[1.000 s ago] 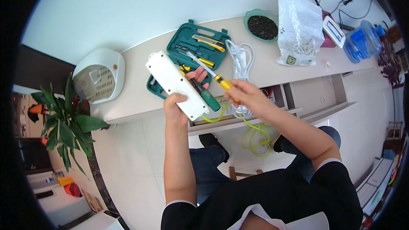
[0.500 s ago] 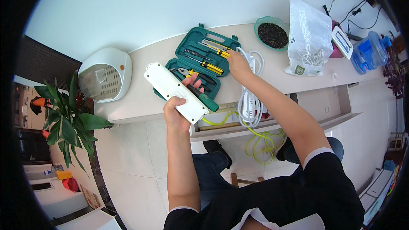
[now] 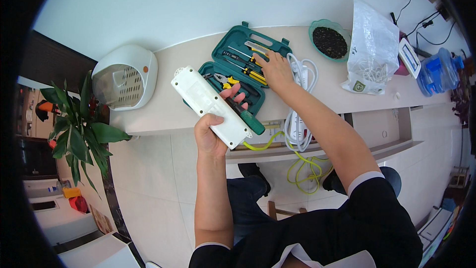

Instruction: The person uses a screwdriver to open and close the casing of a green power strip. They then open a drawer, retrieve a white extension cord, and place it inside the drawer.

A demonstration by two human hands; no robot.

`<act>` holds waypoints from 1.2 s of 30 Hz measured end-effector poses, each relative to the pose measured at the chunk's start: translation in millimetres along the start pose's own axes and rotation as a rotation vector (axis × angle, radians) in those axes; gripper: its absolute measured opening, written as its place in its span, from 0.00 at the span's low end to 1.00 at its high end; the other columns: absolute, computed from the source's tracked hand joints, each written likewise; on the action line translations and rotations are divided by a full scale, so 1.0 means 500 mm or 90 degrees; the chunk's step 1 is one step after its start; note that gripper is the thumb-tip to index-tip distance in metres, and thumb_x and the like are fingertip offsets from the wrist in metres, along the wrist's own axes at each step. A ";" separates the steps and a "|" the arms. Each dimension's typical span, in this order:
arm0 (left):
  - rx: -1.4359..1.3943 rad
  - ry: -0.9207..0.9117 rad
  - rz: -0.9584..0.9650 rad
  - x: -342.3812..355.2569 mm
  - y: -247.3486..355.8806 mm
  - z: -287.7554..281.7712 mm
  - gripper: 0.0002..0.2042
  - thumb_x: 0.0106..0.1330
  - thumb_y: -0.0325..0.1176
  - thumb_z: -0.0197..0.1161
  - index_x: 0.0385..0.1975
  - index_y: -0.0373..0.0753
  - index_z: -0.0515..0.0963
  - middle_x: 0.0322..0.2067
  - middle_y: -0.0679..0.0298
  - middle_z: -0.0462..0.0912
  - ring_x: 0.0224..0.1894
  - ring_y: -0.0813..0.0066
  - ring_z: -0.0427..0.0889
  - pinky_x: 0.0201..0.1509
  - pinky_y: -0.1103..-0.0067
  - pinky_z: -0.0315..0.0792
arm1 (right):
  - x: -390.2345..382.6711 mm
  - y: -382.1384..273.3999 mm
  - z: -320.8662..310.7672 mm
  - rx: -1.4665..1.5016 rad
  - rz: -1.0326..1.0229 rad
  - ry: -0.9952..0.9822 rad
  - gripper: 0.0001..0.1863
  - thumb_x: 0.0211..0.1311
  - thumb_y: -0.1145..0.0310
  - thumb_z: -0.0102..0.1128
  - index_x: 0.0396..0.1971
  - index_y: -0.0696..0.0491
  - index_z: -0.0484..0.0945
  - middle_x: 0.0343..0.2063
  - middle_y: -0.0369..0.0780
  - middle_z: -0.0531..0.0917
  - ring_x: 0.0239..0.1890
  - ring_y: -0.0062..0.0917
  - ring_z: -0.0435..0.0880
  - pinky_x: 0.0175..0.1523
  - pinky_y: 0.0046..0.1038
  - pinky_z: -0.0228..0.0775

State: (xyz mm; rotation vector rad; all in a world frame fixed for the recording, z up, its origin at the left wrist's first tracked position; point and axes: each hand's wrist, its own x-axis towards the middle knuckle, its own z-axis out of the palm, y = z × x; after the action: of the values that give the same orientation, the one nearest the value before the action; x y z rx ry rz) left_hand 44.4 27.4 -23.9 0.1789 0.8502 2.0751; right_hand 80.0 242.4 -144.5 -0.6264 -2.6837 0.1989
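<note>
Behind the power strip [image 3: 205,103] in your left hand [image 3: 210,131] lies the toolbox [image 3: 238,34]; left of that grip, 1 container [image 3: 133,75]; farther right, 1 bowl [image 3: 325,23].

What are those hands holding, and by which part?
The left hand holds a white power strip near its middle, and a green-handled tool by its dark part. Whether the right hand holds anything cannot be told.

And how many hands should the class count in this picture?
2: the left hand holds a long white casing and a green-handled tool; the right hand is over the open green tool case. Neither is fully hidden.
</note>
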 end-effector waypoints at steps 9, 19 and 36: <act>-0.031 -0.153 -0.034 -0.013 0.012 0.004 0.32 0.27 0.29 0.54 0.44 0.30 0.72 0.54 0.42 0.66 0.49 0.55 0.73 0.55 0.65 0.66 | 0.017 -0.021 -0.031 0.065 -0.043 -0.010 0.15 0.57 0.64 0.49 0.44 0.49 0.75 0.38 0.42 0.74 0.45 0.32 0.71 0.45 0.32 0.63; 0.013 -0.119 -0.005 -0.027 0.015 0.025 0.32 0.26 0.29 0.51 0.42 0.29 0.72 0.54 0.42 0.64 0.51 0.59 0.72 0.60 0.73 0.63 | -0.195 -0.204 -0.276 0.877 0.193 -0.206 0.26 0.68 0.54 0.38 0.56 0.58 0.57 0.36 0.39 0.74 0.38 0.20 0.73 0.42 0.22 0.65; 0.012 -0.215 -0.074 -0.148 -0.053 0.166 0.29 0.39 0.30 0.56 0.47 0.31 0.65 0.27 0.55 0.73 0.30 0.63 0.74 0.41 0.69 0.70 | -0.385 -0.142 -0.510 0.664 0.122 0.060 0.16 0.50 0.80 0.54 0.41 0.57 0.69 0.31 0.40 0.78 0.31 0.19 0.76 0.38 0.19 0.67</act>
State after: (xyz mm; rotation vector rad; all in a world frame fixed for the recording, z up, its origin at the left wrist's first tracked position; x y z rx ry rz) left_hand 142.2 22.9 35.3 0.4654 0.6572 1.8597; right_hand 311.2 105.2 42.5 -0.4982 -2.0022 1.4330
